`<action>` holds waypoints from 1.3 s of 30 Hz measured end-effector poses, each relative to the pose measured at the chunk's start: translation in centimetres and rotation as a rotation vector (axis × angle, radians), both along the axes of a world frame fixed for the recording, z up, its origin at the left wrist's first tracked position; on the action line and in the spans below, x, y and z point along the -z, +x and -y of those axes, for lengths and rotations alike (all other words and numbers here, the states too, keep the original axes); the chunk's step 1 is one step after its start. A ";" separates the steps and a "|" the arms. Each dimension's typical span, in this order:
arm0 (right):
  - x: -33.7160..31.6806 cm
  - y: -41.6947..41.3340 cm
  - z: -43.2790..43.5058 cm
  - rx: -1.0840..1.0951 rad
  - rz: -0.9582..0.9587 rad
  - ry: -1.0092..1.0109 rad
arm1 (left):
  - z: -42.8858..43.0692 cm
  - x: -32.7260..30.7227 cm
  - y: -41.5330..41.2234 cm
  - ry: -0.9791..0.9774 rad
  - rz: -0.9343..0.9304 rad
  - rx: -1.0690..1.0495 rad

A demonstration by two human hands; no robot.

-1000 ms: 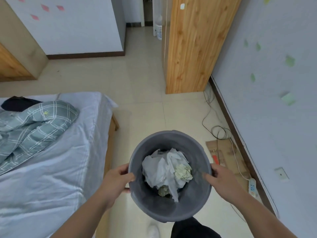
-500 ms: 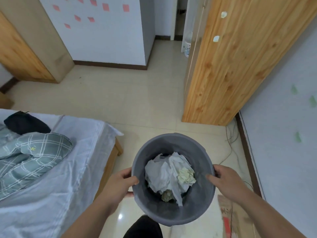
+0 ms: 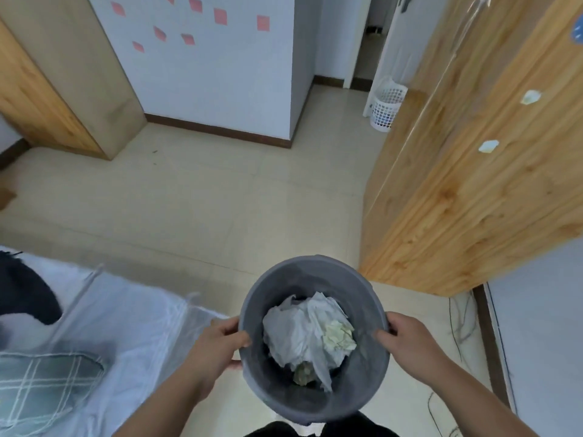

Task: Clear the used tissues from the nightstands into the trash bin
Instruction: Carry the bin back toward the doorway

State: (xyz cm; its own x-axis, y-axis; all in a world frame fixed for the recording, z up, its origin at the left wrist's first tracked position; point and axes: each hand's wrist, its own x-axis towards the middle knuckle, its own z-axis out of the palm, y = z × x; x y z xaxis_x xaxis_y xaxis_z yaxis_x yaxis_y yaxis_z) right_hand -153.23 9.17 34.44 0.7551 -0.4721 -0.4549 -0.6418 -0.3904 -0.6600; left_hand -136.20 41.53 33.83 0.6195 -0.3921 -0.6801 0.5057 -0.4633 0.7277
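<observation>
A round grey trash bin (image 3: 310, 272) hangs in front of me above the tiled floor, carried between both hands. My left hand (image 3: 217, 346) grips its left rim with the thumb hooked inside. My right hand (image 3: 408, 340) grips the right rim the same way. Inside lie crumpled white tissues (image 3: 296, 332) and a pale yellow wad (image 3: 339, 337). No nightstand is in view.
A bed with a white sheet (image 3: 104, 323), a plaid quilt (image 3: 41, 383) and a dark garment (image 3: 22, 294) fills the lower left. A wooden wardrobe (image 3: 473, 190) stands at the right, with cables (image 3: 460, 323) on the floor beside it. A white mesh basket (image 3: 386, 108) sits by the far doorway.
I have walked forward along the bed with the bin held in both hands; the wardrobe and far wall are closer, and the cardboard and power strip have left the view.
</observation>
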 end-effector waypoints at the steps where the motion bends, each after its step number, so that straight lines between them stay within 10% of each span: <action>1: -0.5 2.7 0.9 0.001 0.015 0.000 | 0.9 -0.6 2.6 0.007 0.016 -0.001; 39: 0.1 94.4 30.8 -0.218 0.021 -0.039 | 27.9 -2.0 88.1 -0.023 0.038 -0.180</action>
State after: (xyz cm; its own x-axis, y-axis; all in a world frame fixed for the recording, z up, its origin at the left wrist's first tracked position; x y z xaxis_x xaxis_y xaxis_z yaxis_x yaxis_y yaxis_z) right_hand -58.87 -21.67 34.33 0.8504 -0.3133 -0.4227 -0.5255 -0.5442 -0.6540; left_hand -48.12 13.60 35.78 0.7062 -0.2879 -0.6468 0.5507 -0.3507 0.7574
